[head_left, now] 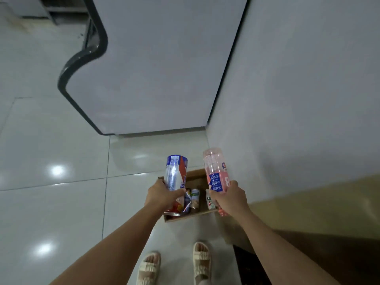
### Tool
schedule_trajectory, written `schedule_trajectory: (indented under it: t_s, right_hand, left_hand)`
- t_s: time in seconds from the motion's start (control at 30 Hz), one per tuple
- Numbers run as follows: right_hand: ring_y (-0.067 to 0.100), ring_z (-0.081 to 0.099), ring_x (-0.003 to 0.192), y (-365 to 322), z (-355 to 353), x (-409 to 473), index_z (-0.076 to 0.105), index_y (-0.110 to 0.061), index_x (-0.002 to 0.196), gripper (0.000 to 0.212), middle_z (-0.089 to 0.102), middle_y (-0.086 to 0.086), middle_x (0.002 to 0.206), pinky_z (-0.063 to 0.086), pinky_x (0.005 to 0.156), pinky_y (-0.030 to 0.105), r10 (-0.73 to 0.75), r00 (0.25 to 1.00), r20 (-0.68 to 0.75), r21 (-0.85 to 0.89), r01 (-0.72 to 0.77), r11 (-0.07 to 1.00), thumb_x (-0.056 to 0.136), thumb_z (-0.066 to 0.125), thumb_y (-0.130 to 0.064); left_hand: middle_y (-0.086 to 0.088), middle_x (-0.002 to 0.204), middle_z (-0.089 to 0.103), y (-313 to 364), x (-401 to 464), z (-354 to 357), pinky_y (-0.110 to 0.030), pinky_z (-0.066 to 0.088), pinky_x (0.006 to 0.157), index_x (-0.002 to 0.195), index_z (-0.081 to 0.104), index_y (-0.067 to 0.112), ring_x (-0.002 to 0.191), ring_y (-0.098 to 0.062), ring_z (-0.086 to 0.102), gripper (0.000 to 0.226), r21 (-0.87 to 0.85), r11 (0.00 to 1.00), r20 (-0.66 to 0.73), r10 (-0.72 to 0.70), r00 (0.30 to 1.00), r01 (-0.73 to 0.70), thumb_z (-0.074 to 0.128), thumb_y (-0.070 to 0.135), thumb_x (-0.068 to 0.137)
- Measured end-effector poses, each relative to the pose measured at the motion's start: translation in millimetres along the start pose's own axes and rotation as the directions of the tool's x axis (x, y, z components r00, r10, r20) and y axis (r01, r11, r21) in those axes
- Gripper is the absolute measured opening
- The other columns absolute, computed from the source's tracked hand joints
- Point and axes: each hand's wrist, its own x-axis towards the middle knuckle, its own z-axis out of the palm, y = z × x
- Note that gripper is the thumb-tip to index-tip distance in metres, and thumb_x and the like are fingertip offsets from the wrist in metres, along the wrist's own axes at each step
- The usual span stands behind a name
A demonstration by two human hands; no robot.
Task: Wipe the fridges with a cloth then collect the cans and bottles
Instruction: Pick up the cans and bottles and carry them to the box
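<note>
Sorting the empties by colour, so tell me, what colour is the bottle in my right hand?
Pink, see-through, with a blue label: the bottle gripped by the right hand, shown in the head view.

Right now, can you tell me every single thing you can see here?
clear bottle: one, blue, white and red label, held above the box
pink bottle: one, pink with a blue label, held above the box
cardboard box: one, brown, on the floor by the wall
cans in the box: at least two, mixed colours
fridge: one, pale grey, dark edge, beyond the box
sandals: two, cream, bottom of view
left hand: grips the clear bottle
right hand: grips the pink bottle
</note>
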Motion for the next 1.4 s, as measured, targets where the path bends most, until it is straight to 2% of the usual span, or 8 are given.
schedule_trajectory:
  t_s: [0.2,0.43,0.57,0.67,0.8,0.93,1.17,1.4]
  right_hand:
    - [0.0,0.046,0.062,50,50,65,0.047,-0.012,0.121,0.061,0.05,-0.008,0.085,0.033,0.048,0.014,0.086,0.988,0.127,-0.02,-0.084,0.996,0.076,0.073,-0.043]
    - [-0.002,0.054,0.046,105,134,171,0.053,-0.019,0.098,0.028,0.058,-0.009,0.069,0.033,0.033,0.006,0.179,0.955,0.234,0.063,-0.199,0.978,0.08,0.072,-0.029]
    - [0.008,0.06,0.064,135,191,233,0.05,-0.009,0.119,0.051,0.062,-0.001,0.084,0.039,0.042,0.007,0.214,0.941,0.262,0.093,-0.245,0.965,0.079,0.073,-0.03]
    - [0.018,0.057,0.089,161,234,274,0.039,-0.009,0.134,0.072,0.058,0.008,0.116,0.042,0.068,0.021,0.239,0.947,0.216,0.022,-0.249,0.968,0.077,0.073,-0.039]
    - [0.019,0.054,0.086,194,290,314,0.043,-0.009,0.132,0.072,0.056,0.009,0.119,0.037,0.055,0.021,0.276,0.929,0.247,-0.04,-0.275,0.961,0.076,0.072,-0.044]
    - [0.026,0.058,0.105,215,330,348,0.038,-0.012,0.135,0.076,0.054,0.009,0.126,0.029,0.046,0.018,0.313,0.92,0.234,-0.043,-0.312,0.949,0.075,0.074,-0.041]
    - [0.026,0.053,0.115,228,354,366,0.03,-0.01,0.14,0.082,0.049,0.009,0.134,0.036,0.072,0.021,0.259,0.928,0.266,-0.065,-0.251,0.966,0.078,0.069,-0.046]
    - [0.028,0.051,0.117,198,313,329,0.038,-0.011,0.135,0.068,0.046,0.011,0.136,0.04,0.082,0.028,0.196,0.93,0.312,-0.176,-0.146,0.973,0.081,0.066,-0.041]
  left_hand:
    - [-0.003,0.102,0.061,-36,49,76,-0.034,0.056,0.073,0.112,0.049,0.015,0.086,-0.018,0.062,0.062,-0.04,0.989,0.037,-0.139,0.99,0.141,0.076,0.046,0.066]
    - [0.003,0.092,0.055,-94,167,157,-0.025,0.049,0.062,0.108,0.046,0.017,0.074,-0.01,0.056,0.061,0.032,0.978,0.071,-0.209,0.975,0.207,0.075,0.052,0.066]
    - [-0.003,0.111,0.06,-131,235,210,-0.025,0.049,0.062,0.119,0.043,0.016,0.082,-0.012,0.056,0.068,0.068,0.974,0.074,-0.223,0.972,0.218,0.074,0.05,0.069]
    - [-0.007,0.12,0.057,-160,279,246,-0.037,0.055,0.08,0.125,0.039,0.014,0.099,-0.021,0.06,0.072,0.072,0.971,0.063,-0.231,0.971,0.227,0.073,0.048,0.071]
    - [-0.01,0.123,0.054,-197,324,290,-0.037,0.053,0.081,0.126,0.037,0.013,0.106,-0.026,0.058,0.073,0.117,0.961,0.023,-0.255,0.967,0.251,0.071,0.049,0.072]
    - [-0.011,0.123,0.052,-226,355,324,-0.041,0.053,0.084,0.127,0.035,0.015,0.107,-0.027,0.057,0.075,0.131,0.946,-0.005,-0.298,0.955,0.296,0.073,0.048,0.071]
    - [-0.014,0.128,0.05,-238,377,339,-0.043,0.049,0.091,0.133,0.035,0.01,0.113,-0.03,0.053,0.081,0.181,0.952,-0.005,-0.252,0.968,0.249,0.074,0.043,0.07]
    - [-0.01,0.121,0.056,-212,335,298,-0.036,0.051,0.082,0.128,0.038,0.015,0.103,-0.024,0.058,0.063,0.125,0.963,0.066,-0.249,0.966,0.24,0.07,0.034,0.077]
